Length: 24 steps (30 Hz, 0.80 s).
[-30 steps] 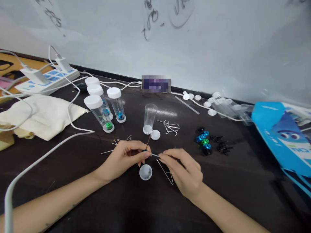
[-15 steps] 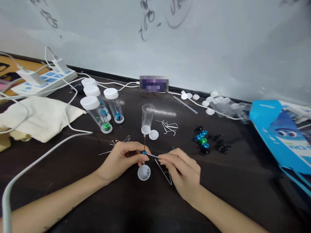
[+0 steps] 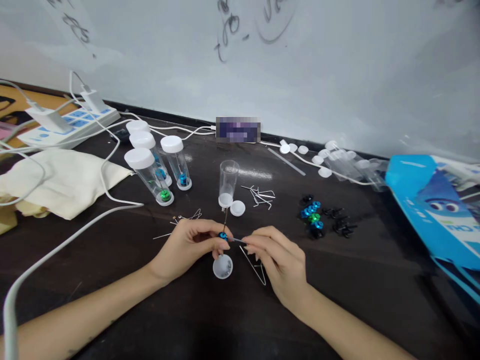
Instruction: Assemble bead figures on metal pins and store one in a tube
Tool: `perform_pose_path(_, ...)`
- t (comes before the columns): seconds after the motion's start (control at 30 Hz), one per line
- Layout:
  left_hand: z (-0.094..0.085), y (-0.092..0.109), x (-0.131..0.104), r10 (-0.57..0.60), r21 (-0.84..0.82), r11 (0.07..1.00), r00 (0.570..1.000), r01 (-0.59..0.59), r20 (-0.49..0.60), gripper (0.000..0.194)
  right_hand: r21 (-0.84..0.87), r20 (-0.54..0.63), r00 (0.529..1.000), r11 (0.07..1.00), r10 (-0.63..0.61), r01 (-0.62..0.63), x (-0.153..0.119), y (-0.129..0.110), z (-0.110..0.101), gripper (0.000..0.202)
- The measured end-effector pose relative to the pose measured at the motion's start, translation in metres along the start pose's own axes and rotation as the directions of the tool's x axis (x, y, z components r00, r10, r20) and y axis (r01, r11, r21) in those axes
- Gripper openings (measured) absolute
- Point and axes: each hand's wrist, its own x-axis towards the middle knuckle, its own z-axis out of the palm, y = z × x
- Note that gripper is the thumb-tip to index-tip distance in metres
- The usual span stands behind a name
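Pinched between the thumb and fingers of my left hand (image 3: 200, 240) is a small blue metal collar (image 3: 222, 236), with a thin metal wire (image 3: 225, 218) standing up from it. My right hand (image 3: 279, 257) is closed on a thin straight rod (image 3: 238, 240), like the shank of a hex key. Its left end reaches the collar; my fingers hide the other end. Below the collar sits a white cap (image 3: 222, 267) with tiny dark pieces inside. A bent metal wire (image 3: 255, 267) lies beside my right fingers, and several thin wires (image 3: 187, 218) lie behind my left hand.
A clear tube (image 3: 228, 177) and white cap (image 3: 237, 208) stand ahead, near L-shaped metal keys (image 3: 260, 195). Capped tubes (image 3: 176, 162) stand left. Blue and green collars (image 3: 313, 215) and black pieces (image 3: 341, 222) lie right, before a blue bag (image 3: 427, 210). A white cable (image 3: 67, 235) crosses the left.
My right hand has shifted slightly left and its fingers have turned a little around the rod. The wire above the collar leans slightly more to the right.
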Motion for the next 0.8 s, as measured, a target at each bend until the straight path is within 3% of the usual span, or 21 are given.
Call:
perform_pose_path(0.17,0.000,0.000,-0.001,-0.042,-0.044,0.998,0.998,0.044,0.049,0.006,-0.070,0.008,0.990,0.987,-0.141,0.142,-0.003,0.002,-0.001,0.019)
perform_pose_path(0.3,-0.002,0.001,-0.002,-0.052,-0.066,0.996,0.996,0.057,0.077,0.007,-0.192,0.033,0.949,0.930,-0.313,0.314,-0.009,0.004,-0.004,0.022)
perform_pose_path(0.43,-0.004,0.000,-0.001,-0.062,-0.092,0.993,0.992,0.073,0.112,0.008,-0.257,0.084,0.926,0.890,-0.369,0.378,-0.011,0.004,-0.005,0.024)
perform_pose_path(0.63,-0.003,0.001,-0.001,-0.063,-0.066,0.996,0.996,0.067,0.064,0.007,-0.160,-0.021,0.962,0.951,-0.271,0.264,-0.008,0.002,0.000,0.018)
perform_pose_path(0.8,-0.001,-0.001,0.000,-0.030,-0.049,0.998,0.999,0.031,0.038,0.005,0.011,0.012,1.000,1.000,0.005,-0.005,-0.007,-0.006,0.002,0.015)
